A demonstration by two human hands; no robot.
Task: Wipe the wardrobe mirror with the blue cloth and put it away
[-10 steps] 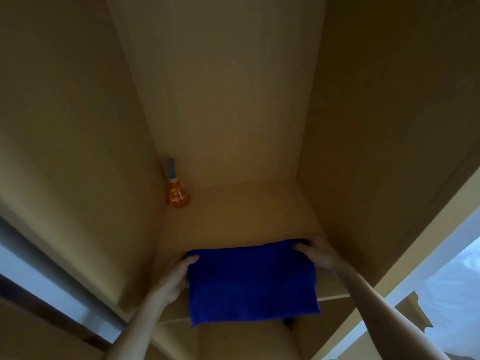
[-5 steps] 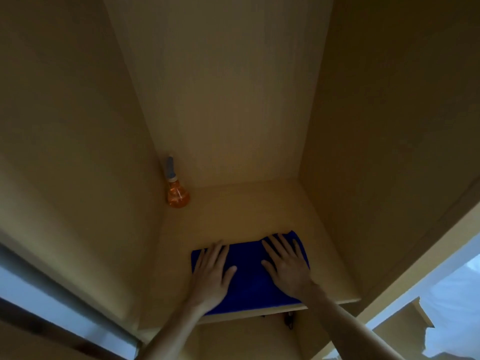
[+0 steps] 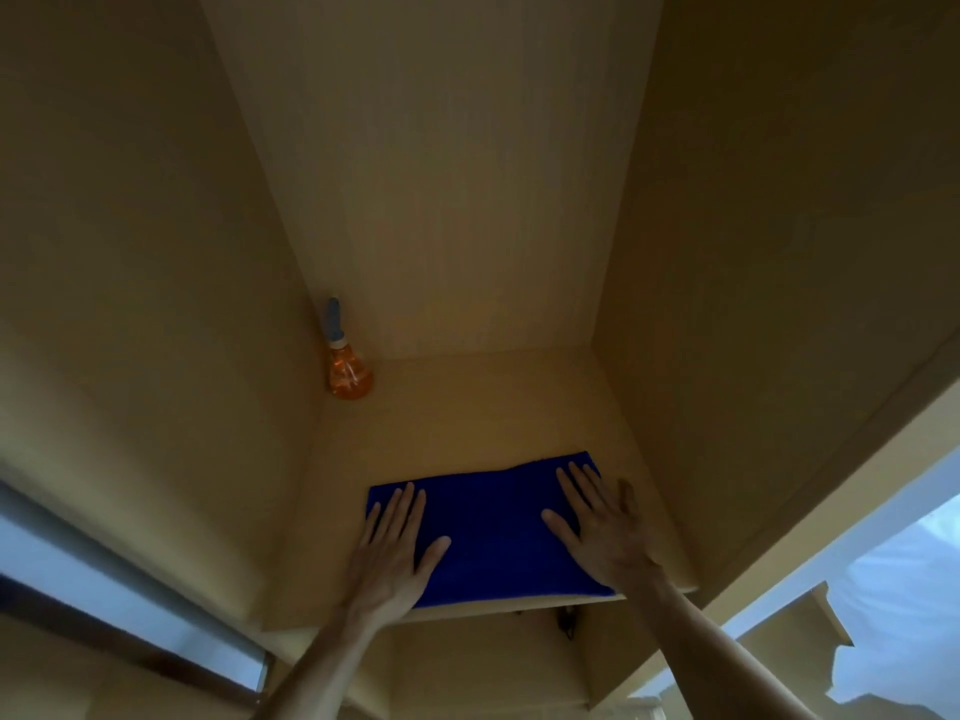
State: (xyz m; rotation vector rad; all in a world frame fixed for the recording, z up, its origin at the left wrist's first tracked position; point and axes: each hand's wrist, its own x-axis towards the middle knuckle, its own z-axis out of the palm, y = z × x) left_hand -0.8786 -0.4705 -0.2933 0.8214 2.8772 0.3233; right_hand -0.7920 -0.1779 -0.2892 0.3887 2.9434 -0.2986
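So the blue cloth (image 3: 493, 532) is folded into a flat rectangle and lying on the wardrobe shelf (image 3: 493, 418), right at its front edge, with the near edge of the cloth roughly flush with the lip. Left hand (image 3: 397, 550) lies flat on the cloth's left end, fingers straight and spread, gripping nothing. Right hand (image 3: 605, 530) does the same on the right end, with its outer fingers running over the cloth's right edge onto the shelf. Behind the cloth, well apart from it in the shelf's back left corner, an orange spray bottle (image 3: 347, 368) stands upright. Looks to me like the putting-away step, basically the tail end: the cloth is down and getting smoothed. Next move is probably just lifting both palms straight off without dragging the fold out of shape.
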